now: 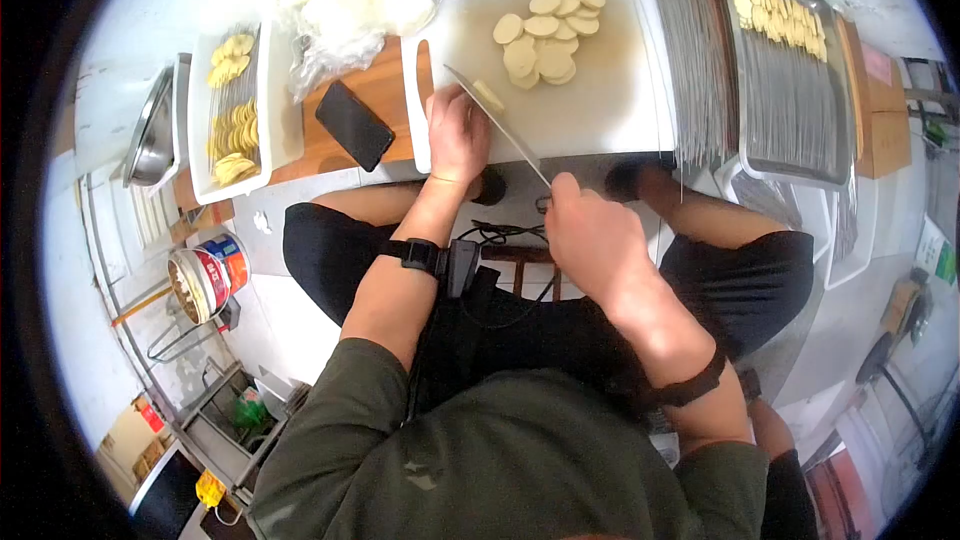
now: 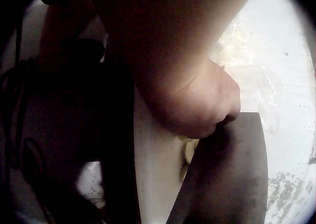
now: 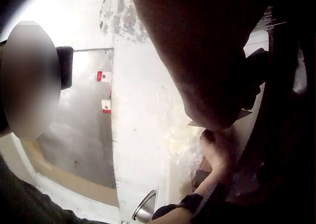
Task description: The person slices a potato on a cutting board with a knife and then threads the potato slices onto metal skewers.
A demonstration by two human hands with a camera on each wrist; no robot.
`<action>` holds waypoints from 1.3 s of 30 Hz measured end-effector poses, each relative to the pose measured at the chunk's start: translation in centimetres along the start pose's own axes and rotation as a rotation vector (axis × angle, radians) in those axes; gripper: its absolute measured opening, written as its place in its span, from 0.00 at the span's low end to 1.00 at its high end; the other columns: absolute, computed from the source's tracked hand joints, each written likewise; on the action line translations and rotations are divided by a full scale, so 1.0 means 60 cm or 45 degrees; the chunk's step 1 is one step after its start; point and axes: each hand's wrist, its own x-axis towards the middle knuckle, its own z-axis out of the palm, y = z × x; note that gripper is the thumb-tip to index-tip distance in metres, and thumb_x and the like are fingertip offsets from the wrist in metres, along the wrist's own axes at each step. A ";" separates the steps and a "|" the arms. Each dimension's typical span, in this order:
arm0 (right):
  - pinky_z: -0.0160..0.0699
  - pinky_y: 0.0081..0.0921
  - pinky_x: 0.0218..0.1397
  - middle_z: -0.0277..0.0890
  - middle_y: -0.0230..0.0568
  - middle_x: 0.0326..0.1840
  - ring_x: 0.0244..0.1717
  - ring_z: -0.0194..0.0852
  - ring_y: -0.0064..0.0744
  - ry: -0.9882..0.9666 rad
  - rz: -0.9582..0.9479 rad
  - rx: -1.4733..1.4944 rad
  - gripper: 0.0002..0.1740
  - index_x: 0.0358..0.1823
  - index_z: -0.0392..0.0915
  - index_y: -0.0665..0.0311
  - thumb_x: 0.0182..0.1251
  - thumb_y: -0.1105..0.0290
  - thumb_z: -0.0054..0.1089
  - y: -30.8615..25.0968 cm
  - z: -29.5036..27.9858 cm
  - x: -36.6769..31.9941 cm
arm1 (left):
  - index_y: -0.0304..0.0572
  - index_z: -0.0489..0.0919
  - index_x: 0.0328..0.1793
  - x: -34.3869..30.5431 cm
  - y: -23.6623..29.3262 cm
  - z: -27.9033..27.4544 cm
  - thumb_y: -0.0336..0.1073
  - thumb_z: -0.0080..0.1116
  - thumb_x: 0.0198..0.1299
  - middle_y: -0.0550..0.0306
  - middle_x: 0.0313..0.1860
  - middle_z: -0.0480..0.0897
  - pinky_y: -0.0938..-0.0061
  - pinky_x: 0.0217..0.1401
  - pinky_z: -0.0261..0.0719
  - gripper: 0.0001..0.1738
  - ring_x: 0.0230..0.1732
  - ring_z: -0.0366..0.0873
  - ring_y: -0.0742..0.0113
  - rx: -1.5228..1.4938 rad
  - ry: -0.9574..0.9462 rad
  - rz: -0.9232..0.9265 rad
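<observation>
Right hand: here at the centre of the frame, the right hand (image 1: pixel 600 240) has its fingers wrapped round the knife handle, a firm grasp.
Knife: the knife (image 1: pixel 510 138) slants from the centre up towards the upper left, its broad grey blade large at lower right in the left wrist view.
Left hand: up at upper centre-left, the left hand (image 1: pixel 460 140) sits right by the blade, fingers curled down over the board; whether they grip a piece, I cannot tell.
Fresh cut: a pale slice (image 1: pixel 487 95) lies just beside the blade, on its right.
Slice pile: top centre, there's the heap of slices (image 1: pixel 545 40), round, overlapping, on the white cutting board (image 1: pixel 610 110).
Upper left: a white tray (image 1: pixel 285 130) carries skewered yellow slices (image 1: pixel 235 125); a black phone (image 1: pixel 355 127) lies between it and the board on the wooden surface (image 1: pixel 390 80).
Upper right: loose skewers (image 1: pixel 690 50) line the board's edge, then a metal tray (image 1: pixel 850 120) with more skewered slices (image 1: pixel 775 18).
</observation>
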 end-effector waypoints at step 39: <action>0.83 0.49 0.35 0.79 0.51 0.32 0.30 0.82 0.59 0.089 0.018 0.044 0.10 0.43 0.66 0.64 0.73 0.63 0.48 -0.009 0.018 -0.006 | 0.35 0.78 0.48 -0.014 0.001 -0.015 0.22 0.59 0.54 0.44 0.48 0.77 0.57 0.55 0.73 0.13 0.50 0.73 0.42 -0.042 -0.031 -0.032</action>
